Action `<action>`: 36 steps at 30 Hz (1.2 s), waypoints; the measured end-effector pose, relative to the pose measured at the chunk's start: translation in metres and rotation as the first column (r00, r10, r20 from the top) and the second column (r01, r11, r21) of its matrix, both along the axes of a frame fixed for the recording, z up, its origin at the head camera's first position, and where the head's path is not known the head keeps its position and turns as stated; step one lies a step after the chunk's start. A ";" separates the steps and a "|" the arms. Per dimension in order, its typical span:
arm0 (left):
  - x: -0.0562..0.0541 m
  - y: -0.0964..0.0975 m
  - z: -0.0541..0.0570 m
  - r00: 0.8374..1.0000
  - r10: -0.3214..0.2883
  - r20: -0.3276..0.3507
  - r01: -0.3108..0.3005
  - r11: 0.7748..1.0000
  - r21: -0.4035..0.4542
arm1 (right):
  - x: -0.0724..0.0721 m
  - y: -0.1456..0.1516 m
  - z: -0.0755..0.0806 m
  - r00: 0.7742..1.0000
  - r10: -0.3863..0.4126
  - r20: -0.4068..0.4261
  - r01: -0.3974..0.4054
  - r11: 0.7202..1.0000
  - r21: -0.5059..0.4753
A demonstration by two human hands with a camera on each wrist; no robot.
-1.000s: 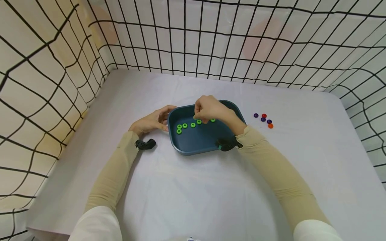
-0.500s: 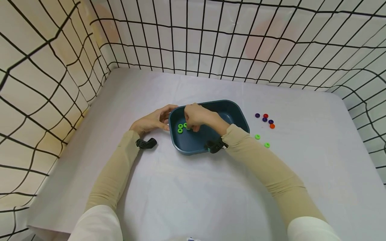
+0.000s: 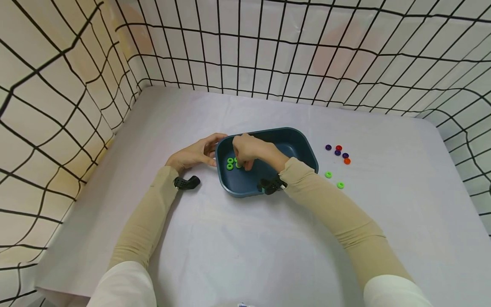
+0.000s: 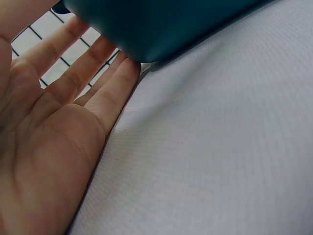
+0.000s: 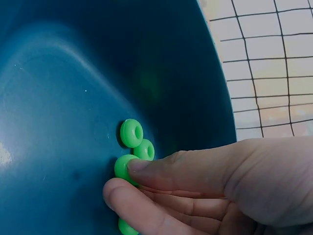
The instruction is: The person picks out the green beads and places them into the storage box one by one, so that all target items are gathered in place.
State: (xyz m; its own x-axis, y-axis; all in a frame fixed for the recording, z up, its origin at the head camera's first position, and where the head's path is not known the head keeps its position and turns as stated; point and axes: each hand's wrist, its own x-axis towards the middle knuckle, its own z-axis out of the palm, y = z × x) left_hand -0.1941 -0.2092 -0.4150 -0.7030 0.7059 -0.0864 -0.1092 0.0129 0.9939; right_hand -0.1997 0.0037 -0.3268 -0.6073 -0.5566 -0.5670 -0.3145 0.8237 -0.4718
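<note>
A dark blue tray (image 3: 241,184) lies on the white-covered table. Outside its left end is my left hand (image 3: 192,156), which rests its fairly straight fingers and thumb against the wall; in the left wrist view those fingers (image 4: 110,95) meet the tray's lower edge. My right hand (image 3: 249,150) reaches down inside the tray at the left. Thumb and index finger pinch a green ring (image 5: 123,168) low over the tray floor. Two more green rings sit right beside it, one upright-looking ring (image 5: 131,133) and another ring (image 5: 145,149). Below the index finger, a further ring (image 5: 127,227) is partly hidden.
On the table right of the tray lie two green rings (image 3: 328,175). Beyond them is a small cluster with purple rings (image 3: 337,152), a red ring (image 3: 339,148) and an orange ring (image 3: 347,161). Black wire mesh (image 3: 245,59) stands along the back and sides.
My right hand has moved left and lower in the tray, reaching the rings at its left end. Two green rings on the table came out from behind the right forearm. My left hand stays put.
</note>
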 end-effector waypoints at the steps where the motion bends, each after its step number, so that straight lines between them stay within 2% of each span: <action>1: 0.000 0.000 0.000 1.000 0.000 0.000 0.000 1.000 0.001 | 0.000 0.000 0.000 1.000 0.000 0.004 0.000 1.000 0.000; 9: -0.001 0.000 -0.001 1.000 0.001 -0.022 -0.001 1.000 -0.016 | -0.001 0.001 -0.001 1.000 0.007 0.021 -0.007 1.000 -0.005; 18: -0.001 0.000 -0.001 1.000 0.001 -0.010 -0.001 1.000 -0.017 | 0.000 0.003 0.001 1.000 -0.015 0.018 0.015 1.000 -0.012; 21: -0.002 0.000 -0.001 1.000 0.000 -0.008 0.000 1.000 -0.007 | 0.000 0.007 0.007 1.000 0.000 -0.012 0.000 0.999 -0.042; 24: -0.001 0.002 -0.001 1.000 0.001 -0.004 -0.001 1.000 -0.001 | 0.001 0.022 0.023 0.998 -0.008 -0.058 0.001 0.993 -0.117; 27: -0.001 0.002 0.000 1.000 0.012 -0.004 -0.012 1.000 -0.004 | 0.003 0.049 0.046 0.992 -0.081 -0.100 0.057 0.973 -0.224; 29: -0.001 0.003 0.000 1.000 0.017 -0.005 -0.017 1.000 -0.003 | 0.006 0.076 0.058 0.980 -0.164 -0.113 0.123 0.945 -0.302; 31: 0.000 0.003 0.001 1.000 0.018 -0.005 -0.018 1.000 -0.005 | 0.012 0.108 0.064 0.960 -0.254 -0.117 0.197 0.912 -0.361; 34: 0.000 0.002 0.001 1.000 0.019 -0.005 -0.019 1.000 -0.014 | 0.024 0.161 0.058 0.915 -0.389 -0.107 0.322 0.865 -0.385; 36: 0.001 0.001 0.001 1.000 0.026 -0.009 -0.027 0.999 -0.020 | 0.033 0.193 0.046 0.888 -0.452 -0.088 0.392 0.843 -0.368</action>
State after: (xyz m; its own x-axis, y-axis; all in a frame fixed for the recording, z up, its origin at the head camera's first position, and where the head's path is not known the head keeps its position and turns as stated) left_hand -0.1933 -0.2083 -0.4144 -0.7223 0.6851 -0.0946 -0.1012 0.0306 0.9944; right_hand -0.1667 0.1966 -0.2810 -0.8939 -0.3603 -0.2666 -0.0694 0.6989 -0.7118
